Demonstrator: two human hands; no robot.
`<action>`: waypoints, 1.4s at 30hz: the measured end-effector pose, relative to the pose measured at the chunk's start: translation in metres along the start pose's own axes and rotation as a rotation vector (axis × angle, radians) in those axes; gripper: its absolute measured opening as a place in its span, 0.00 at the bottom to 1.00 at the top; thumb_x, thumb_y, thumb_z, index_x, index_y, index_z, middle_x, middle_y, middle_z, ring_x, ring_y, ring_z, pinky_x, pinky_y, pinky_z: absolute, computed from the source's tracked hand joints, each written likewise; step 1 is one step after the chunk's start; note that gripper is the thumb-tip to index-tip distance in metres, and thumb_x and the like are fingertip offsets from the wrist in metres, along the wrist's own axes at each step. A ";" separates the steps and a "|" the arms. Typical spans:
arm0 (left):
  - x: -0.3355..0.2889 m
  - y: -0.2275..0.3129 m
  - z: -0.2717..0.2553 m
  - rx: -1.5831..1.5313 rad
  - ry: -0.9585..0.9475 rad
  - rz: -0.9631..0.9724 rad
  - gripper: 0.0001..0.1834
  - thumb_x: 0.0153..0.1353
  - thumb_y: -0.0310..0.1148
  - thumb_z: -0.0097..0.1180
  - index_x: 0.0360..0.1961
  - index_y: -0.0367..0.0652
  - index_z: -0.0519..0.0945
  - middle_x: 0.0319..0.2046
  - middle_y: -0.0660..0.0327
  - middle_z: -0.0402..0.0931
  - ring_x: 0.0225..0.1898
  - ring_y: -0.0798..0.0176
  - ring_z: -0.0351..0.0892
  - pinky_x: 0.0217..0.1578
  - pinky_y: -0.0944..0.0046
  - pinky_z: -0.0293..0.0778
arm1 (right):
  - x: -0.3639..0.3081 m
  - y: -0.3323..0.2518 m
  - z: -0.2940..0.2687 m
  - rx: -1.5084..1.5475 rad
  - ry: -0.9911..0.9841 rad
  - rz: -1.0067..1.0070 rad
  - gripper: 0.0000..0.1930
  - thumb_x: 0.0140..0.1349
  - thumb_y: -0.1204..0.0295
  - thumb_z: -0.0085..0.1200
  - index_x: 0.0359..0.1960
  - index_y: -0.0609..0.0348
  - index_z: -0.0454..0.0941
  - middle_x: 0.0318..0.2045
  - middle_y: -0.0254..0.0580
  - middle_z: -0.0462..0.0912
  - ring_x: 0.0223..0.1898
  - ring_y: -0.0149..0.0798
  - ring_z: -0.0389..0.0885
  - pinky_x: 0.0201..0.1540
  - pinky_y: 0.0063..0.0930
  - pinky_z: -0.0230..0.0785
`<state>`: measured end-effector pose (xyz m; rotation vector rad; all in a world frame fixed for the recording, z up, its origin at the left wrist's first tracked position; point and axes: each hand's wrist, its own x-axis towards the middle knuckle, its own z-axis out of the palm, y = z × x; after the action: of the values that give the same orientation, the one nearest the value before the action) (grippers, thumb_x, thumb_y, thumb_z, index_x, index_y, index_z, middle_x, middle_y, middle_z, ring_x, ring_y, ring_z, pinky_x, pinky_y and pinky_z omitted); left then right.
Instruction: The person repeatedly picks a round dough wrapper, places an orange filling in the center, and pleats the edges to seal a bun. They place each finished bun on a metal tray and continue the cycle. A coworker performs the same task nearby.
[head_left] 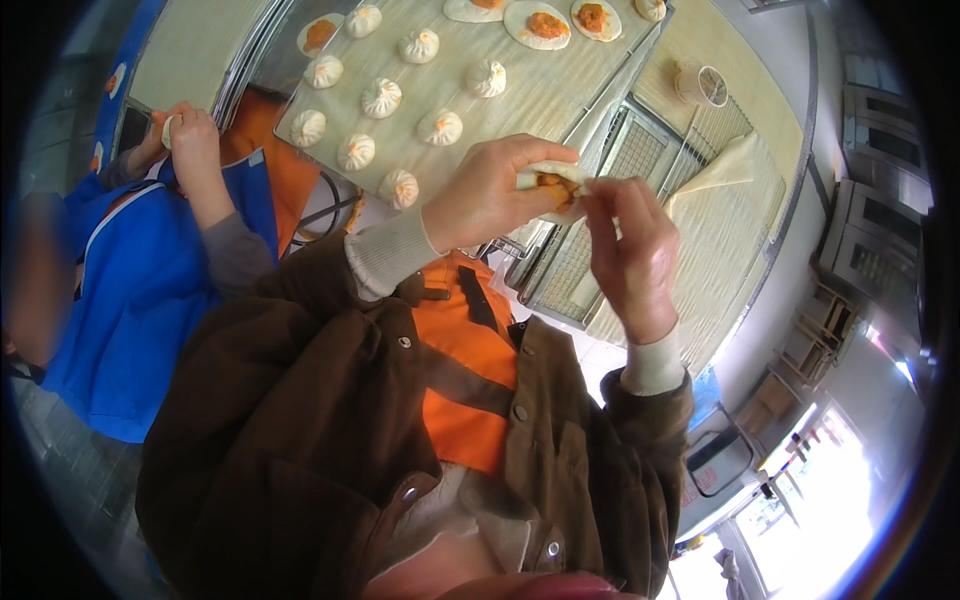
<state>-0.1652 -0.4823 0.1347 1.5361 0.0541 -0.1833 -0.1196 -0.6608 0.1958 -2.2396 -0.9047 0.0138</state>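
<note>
A filled bun [562,183], its dough wrapper still parted over orange-brown filling, is cupped between the thumb and fingers of my left hand [488,192]. On the bun's right side, my right hand [637,245] pinches the rim of the wrapper with thumb and fingertips. Beyond my left hand a lined tray [545,92] bears rows of pleated buns [381,97]. Flat dough rounds [537,24] topped with orange filling lie at its far end. The bun's underside is hidden by my left fingers.
To my left a person in a blue apron [120,320] holds a piece of dough [170,130] in both hands. Right of the tray are wire racks [590,225], a lined sheet [690,290] with a folded corner, and a small round tub [705,87].
</note>
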 end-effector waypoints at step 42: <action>0.025 0.008 -0.019 -0.095 -0.068 0.166 0.26 0.73 0.37 0.41 0.67 0.36 0.65 0.57 0.61 0.78 0.43 0.72 0.78 0.44 0.68 0.74 | 0.012 -0.002 0.008 0.076 0.031 0.104 0.05 0.61 0.83 0.57 0.38 0.66 0.78 0.27 0.47 0.81 0.26 0.39 0.84 0.28 0.28 0.74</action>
<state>-0.1374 -0.4650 0.1379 1.4313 -0.1167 -0.0996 -0.1138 -0.6472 0.1938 -2.2076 -0.7577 0.0603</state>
